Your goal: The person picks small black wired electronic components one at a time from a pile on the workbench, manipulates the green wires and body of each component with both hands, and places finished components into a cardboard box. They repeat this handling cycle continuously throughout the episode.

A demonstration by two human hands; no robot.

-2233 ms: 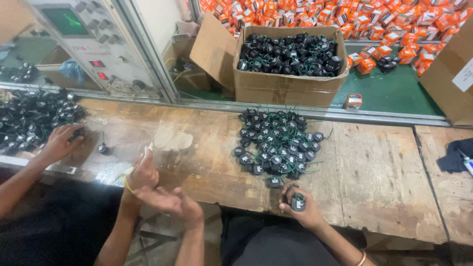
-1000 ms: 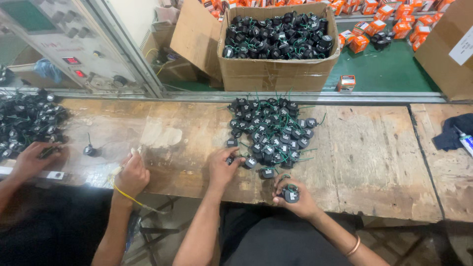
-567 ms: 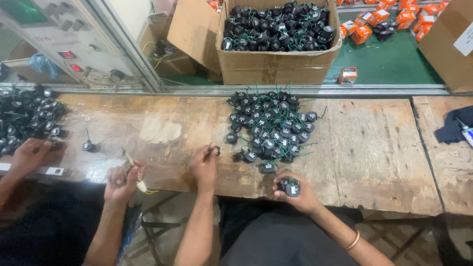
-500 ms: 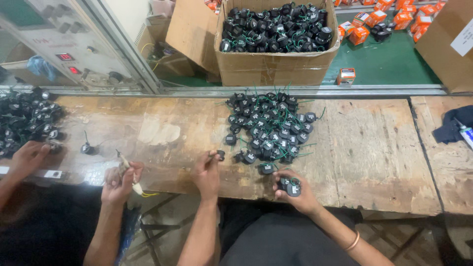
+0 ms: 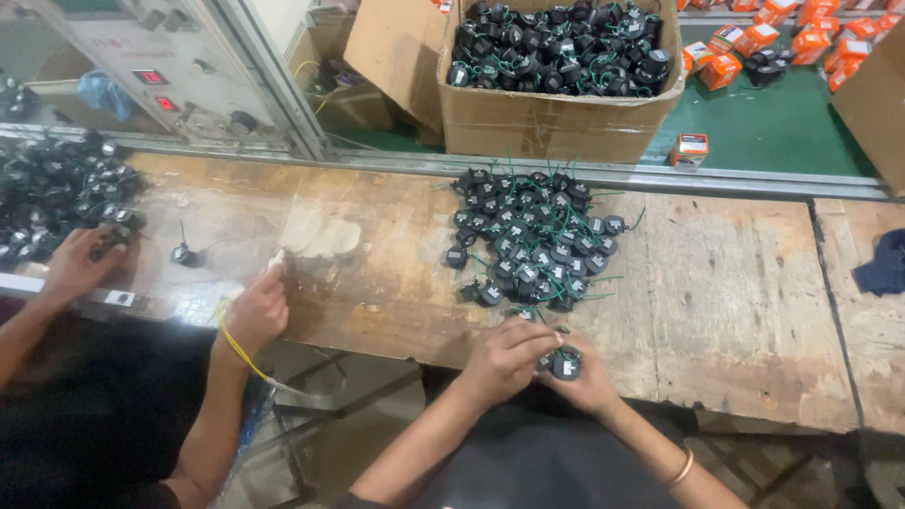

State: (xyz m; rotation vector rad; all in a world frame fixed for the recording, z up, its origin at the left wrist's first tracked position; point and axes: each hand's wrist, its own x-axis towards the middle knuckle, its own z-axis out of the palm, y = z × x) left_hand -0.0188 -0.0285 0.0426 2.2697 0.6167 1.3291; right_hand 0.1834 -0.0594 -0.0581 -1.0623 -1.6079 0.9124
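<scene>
My left hand (image 5: 509, 351) and my right hand (image 5: 592, 382) meet at the front edge of the worn wooden bench (image 5: 735, 283). Together they grip a small round black part (image 5: 565, 364) with green wires. My right hand cups it from below, and my left hand's fingers close on it from the left. Just beyond my hands lies a loose pile of the same black parts (image 5: 533, 245) with green leads. Past the pile stands an open cardboard box (image 5: 556, 118) full of more of them.
To my left a co-worker's hand (image 5: 255, 311) rests at the bench edge, and their other hand (image 5: 80, 264) touches a second heap of black parts (image 5: 57, 188). A single part (image 5: 182, 254) lies between these two hands. Small orange boxes (image 5: 745, 42) sit far right, a dark cloth (image 5: 881, 264) at the right edge.
My left hand reached toward the pile's left edge, picked something up, then came back to join my right hand. The co-worker's near hand dropped to the bench edge.
</scene>
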